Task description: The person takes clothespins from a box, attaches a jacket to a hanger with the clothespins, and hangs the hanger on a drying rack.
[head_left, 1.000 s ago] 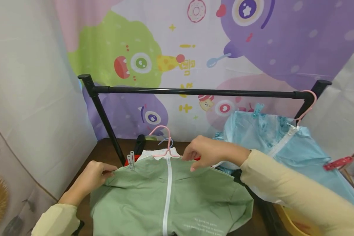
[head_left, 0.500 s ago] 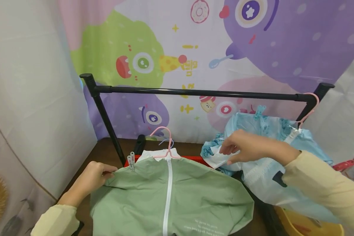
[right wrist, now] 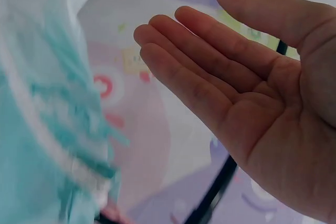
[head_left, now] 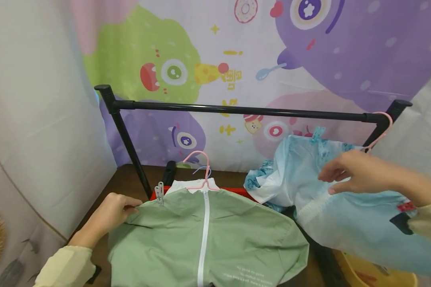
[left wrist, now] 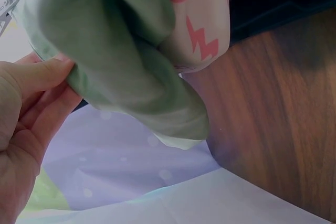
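My left hand (head_left: 109, 215) pinches the left shoulder edge of a green zip jacket (head_left: 244, 235) between thumb and fingers, as the left wrist view also shows. The jacket is on a pink hanger (head_left: 206, 175) whose hook stands free below the rack bar. A grey clothespin (head_left: 159, 193) clips the jacket's shoulder close to that hand. My right hand (head_left: 362, 171) holds nothing; its fingers are loosely extended in front of a light blue jacket (head_left: 344, 223). In the right wrist view that jacket (right wrist: 47, 129) lies off to the left of the fingers.
A black rack bar (head_left: 237, 109) crosses the back, with the blue jacket's pink hanger (head_left: 387, 127) at its right end. A blue clothespin (head_left: 318, 134) and a red clothespin (head_left: 406, 206) are on the blue jacket. A yellow basket (head_left: 341, 261) stands at lower right.
My right hand has left the green jacket's collar area and moved right, to the front of the blue jacket. The left hand keeps its pinch on the green shoulder.
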The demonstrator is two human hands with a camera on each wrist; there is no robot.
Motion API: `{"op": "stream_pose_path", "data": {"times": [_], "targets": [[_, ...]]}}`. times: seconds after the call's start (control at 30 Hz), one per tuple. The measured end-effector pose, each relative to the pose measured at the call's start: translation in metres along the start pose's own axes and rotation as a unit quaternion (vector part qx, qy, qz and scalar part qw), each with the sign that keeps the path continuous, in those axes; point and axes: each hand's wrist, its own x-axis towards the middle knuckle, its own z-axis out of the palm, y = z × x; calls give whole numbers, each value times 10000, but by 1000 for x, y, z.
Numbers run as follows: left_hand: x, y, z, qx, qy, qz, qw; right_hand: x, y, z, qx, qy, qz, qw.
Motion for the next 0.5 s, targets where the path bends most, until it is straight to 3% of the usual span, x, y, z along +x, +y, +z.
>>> {"op": "stream_pose_path", "data": {"times": [0.3, 0.5], "targets": [[1, -3, -16, 96, -36, -50, 9999, -26, 21, -24, -573, 441, 799, 9942], [-1, -7, -29, 192, -196, -165, 9995, -35, 37, -25, -649, 595, 1074, 9903]]}}
